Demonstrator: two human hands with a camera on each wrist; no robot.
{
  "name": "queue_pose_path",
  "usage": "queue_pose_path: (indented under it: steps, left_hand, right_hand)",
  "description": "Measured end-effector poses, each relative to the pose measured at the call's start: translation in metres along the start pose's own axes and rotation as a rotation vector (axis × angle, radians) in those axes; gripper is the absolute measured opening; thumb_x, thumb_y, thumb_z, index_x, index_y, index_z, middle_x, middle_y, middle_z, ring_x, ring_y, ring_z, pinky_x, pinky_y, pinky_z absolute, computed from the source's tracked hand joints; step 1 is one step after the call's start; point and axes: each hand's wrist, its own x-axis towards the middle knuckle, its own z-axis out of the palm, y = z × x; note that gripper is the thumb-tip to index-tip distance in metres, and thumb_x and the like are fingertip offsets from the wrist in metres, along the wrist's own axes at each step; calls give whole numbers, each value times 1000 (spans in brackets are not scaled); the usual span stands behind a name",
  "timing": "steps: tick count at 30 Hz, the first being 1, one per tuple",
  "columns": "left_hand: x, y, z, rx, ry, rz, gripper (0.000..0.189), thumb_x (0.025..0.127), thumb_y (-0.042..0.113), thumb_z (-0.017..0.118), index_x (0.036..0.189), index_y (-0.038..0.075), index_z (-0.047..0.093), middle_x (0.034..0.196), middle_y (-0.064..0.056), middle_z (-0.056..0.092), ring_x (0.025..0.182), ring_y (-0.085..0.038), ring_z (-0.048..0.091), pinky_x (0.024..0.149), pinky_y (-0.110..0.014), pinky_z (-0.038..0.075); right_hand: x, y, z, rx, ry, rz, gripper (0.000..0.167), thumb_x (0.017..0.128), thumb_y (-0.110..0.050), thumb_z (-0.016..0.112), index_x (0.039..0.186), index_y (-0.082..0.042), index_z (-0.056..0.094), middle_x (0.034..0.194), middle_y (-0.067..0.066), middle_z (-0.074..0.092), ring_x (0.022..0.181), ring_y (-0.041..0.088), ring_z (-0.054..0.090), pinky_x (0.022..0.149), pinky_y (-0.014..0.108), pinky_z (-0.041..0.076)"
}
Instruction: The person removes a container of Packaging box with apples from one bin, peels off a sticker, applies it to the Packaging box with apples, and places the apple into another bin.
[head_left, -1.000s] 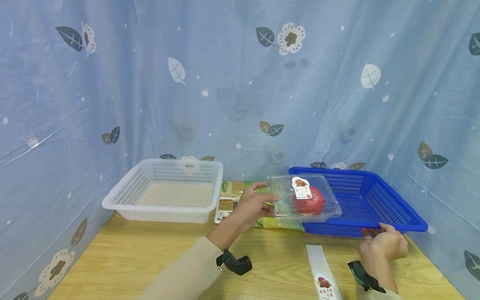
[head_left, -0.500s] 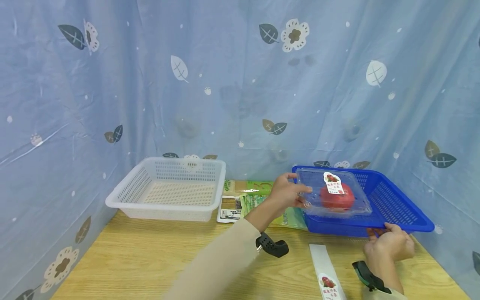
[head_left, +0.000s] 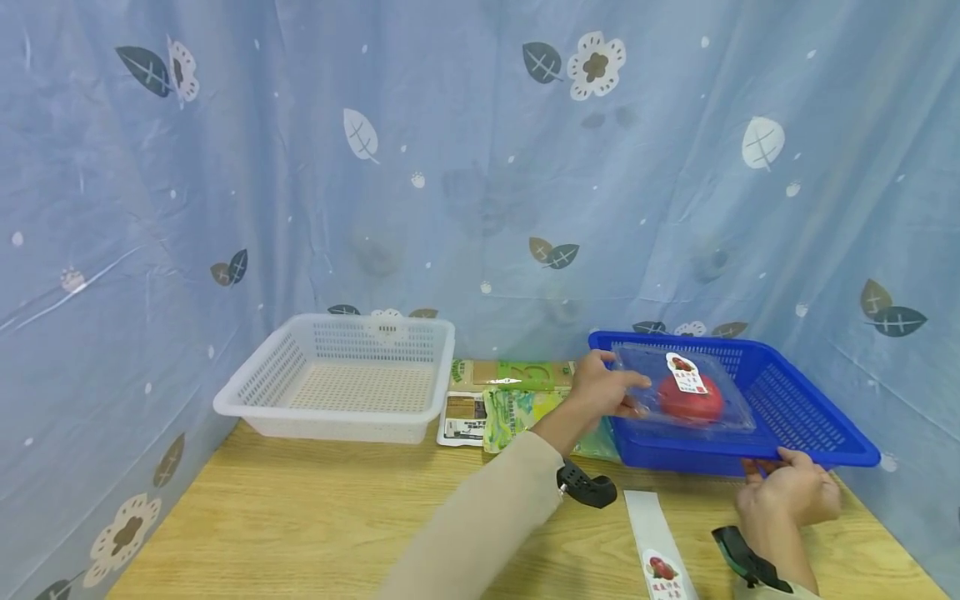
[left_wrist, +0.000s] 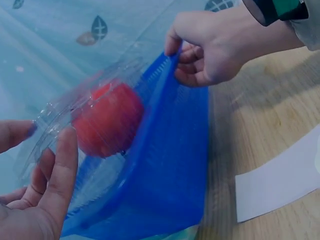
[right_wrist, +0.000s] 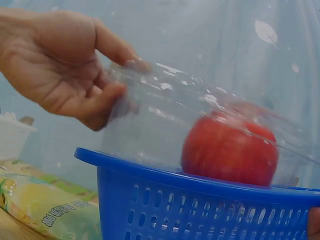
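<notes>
My left hand (head_left: 603, 387) pinches the left end of a clear plastic box (head_left: 637, 360), thumb on top and fingers beneath. A round red fruit (right_wrist: 230, 150) lies inside the box, and a white sticker (head_left: 686, 372) with a fruit picture is on the lid. The box is tilted and overlaps the left part of a blue plastic basket (head_left: 806, 408); from the right wrist it shows just above the rim. My right hand (left_wrist: 215, 47) grips the basket's near rim, thumb over the edge and fingers curled below.
A white basket (head_left: 337, 427) stands at the left. Between the baskets lie several flat packages, including a green and yellow pouch (head_left: 517, 412) and a brown-green pack (head_left: 480, 373). A white sticker strip (head_left: 651, 525) lies on the wooden table (head_left: 315, 508). A blue curtain hangs behind.
My left hand has carried the box to the right, from the basket's left side to over it, slowing in the last half second. My right hand keeps its grip on the rim.
</notes>
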Motion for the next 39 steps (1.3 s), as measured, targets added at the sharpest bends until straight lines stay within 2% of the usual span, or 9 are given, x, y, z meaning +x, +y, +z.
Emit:
queue_pose_path:
  steps: [7,12,17,19,22,28,31,35,39]
  left_hand:
    - [5,-15,14,34,42,-2,52,80,-1,81,123,9,54,73,-12,62,42,-19,55,50,-35,59]
    - [8,-17,22,121,75,26,55,78,2,85,124,7,55,60,-13,59,39,-18,55,47,-34,58]
    - [10,-14,25,286,96,54,27,76,6,88,89,2,65,57,-11,60,40,-19,61,45,-31,56]
    - [11,-14,24,364,111,59,27,77,10,88,72,4,63,51,-9,59,39,-19,62,44,-29,55]
    - [13,-15,21,463,137,60,33,79,18,88,65,6,60,49,-8,57,37,-18,61,44,-27,54]
    - [14,-18,11,554,124,50,39,83,31,86,71,6,59,55,-7,53,36,-16,59,46,-25,53]
    - [15,-19,5,527,113,56,38,85,33,84,95,1,68,64,-6,55,39,-16,61,48,-28,55]
    - [15,-24,-5,423,83,36,49,88,26,81,128,5,62,63,-4,53,40,-15,55,54,-37,60]
    - [12,-28,-13,408,7,44,35,91,17,78,124,11,67,49,-3,43,36,-14,42,62,-50,61]
  right_hand:
    - [2,0,1,6,9,8,28,91,3,63,74,-7,43,50,5,43,36,21,40,33,35,43]
    - [2,-2,2,28,5,22,27,91,5,62,76,-7,43,50,6,45,36,22,43,33,36,43]
    - [0,-1,5,41,-1,24,28,90,5,62,73,-6,44,50,6,45,36,23,44,33,36,43]
    - [-1,0,6,37,-6,23,28,90,5,62,72,-6,44,50,6,45,36,23,44,33,36,43]
    - [-2,2,5,22,-15,19,26,92,4,61,75,-6,44,54,5,45,37,22,43,35,36,45]
    - [-2,2,3,15,-20,9,25,92,3,62,76,-6,45,54,5,45,38,22,43,36,35,45]
    - [-1,1,2,19,-20,8,25,92,3,62,75,-6,45,53,5,46,38,22,44,36,36,45]
    - [0,1,1,23,-24,5,24,92,4,61,76,-6,45,53,6,46,38,22,44,36,36,45]
    - [1,1,0,19,-33,-4,25,91,4,60,75,-6,45,52,6,47,38,22,46,34,36,44]
